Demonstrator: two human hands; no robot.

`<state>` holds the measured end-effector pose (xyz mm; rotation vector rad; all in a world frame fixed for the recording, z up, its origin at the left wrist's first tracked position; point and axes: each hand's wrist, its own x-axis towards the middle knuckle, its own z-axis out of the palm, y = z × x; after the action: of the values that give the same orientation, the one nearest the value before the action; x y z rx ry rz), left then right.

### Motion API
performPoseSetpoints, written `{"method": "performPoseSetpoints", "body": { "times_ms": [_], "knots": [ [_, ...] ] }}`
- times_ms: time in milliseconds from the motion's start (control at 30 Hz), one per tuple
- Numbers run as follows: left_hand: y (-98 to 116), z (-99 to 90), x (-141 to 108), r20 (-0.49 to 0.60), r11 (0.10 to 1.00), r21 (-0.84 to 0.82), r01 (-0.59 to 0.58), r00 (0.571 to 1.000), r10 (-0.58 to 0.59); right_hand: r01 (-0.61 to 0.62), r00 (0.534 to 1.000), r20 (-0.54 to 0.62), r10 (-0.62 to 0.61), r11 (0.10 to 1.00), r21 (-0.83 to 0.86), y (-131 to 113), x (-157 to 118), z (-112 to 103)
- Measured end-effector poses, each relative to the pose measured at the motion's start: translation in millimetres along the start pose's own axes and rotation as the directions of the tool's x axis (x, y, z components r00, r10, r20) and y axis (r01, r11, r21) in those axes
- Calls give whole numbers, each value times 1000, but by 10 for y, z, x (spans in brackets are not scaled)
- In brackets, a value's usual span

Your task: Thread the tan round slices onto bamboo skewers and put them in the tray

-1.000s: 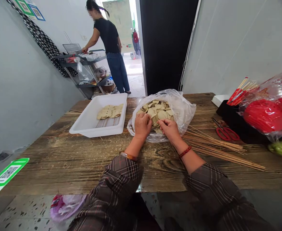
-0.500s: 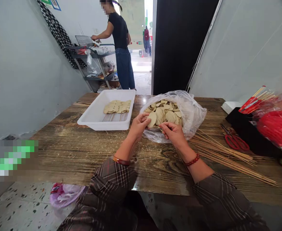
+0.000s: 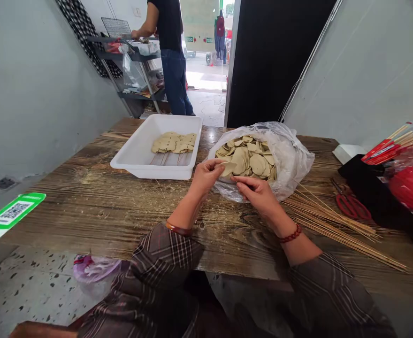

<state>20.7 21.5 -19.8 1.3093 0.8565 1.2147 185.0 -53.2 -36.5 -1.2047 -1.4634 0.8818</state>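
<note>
My left hand (image 3: 206,177) pinches a thin beige slice (image 3: 228,168) at the near left edge of an open plastic bag (image 3: 293,157). Many similar round slices (image 3: 256,162) fill the bag. Just right of the slice, my right hand (image 3: 256,190) is closed with thumb and fingers together; what it grips is too small to make out. A white tray (image 3: 150,170) to the left holds slices on thin sticks (image 3: 174,142). Loose bamboo sticks (image 3: 340,225) lie on the table, right of my right hand.
On the wooden table (image 3: 122,211), red-handled scissors (image 3: 352,204) lie beside a black box (image 3: 378,197) and a red bundle (image 3: 412,190). A green-edged code card (image 3: 12,216) is at the left. Behind, a person (image 3: 173,56) stands by a shelf cart (image 3: 136,56).
The camera view has tilted down slightly. The slice in my left hand has turned from facing me to nearly edge-on. My right hand stays close beside it.
</note>
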Motion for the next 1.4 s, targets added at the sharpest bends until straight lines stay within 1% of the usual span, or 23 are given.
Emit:
{"method": "performPoseSetpoints", "body": {
  "times_ms": [100,200,300,400,467,667,833,1000,1233,1400],
  "knots": [
    [10,-11,6,6,999,-39,11,1000,-11,81,996,-29,-85,990,-118,-2,-13,18],
    [33,-7,-7,13,997,-58,55,998,-54,130,988,-58,-142,975,-181,-8,-29,39],
    [66,9,-31,35,991,-104,90,996,-87,104,991,-57,-118,974,-199,-3,-42,48],
    [92,23,-44,51,985,-140,97,995,-91,49,995,-76,-64,981,-188,9,-44,43],
    [100,26,-42,45,982,-158,105,994,-99,32,995,-91,-49,982,-186,12,-41,36],
    [110,23,-29,-19,981,-166,98,995,-102,61,991,-100,-86,972,-229,-16,-49,19],
    [120,18,-25,-49,985,-159,75,995,-83,81,993,-68,-100,968,-238,-21,-53,16],
    [95,15,-20,-48,983,-172,61,996,-70,74,992,-81,-97,967,-242,-24,-49,17],
    [111,45,-41,-14,984,-172,53,998,-56,62,994,-69,-80,970,-235,-29,-46,18],
    [102,62,-49,-11,986,-159,43,999,-46,58,995,-64,-76,968,-245,-8,-41,11]
  ]
}}
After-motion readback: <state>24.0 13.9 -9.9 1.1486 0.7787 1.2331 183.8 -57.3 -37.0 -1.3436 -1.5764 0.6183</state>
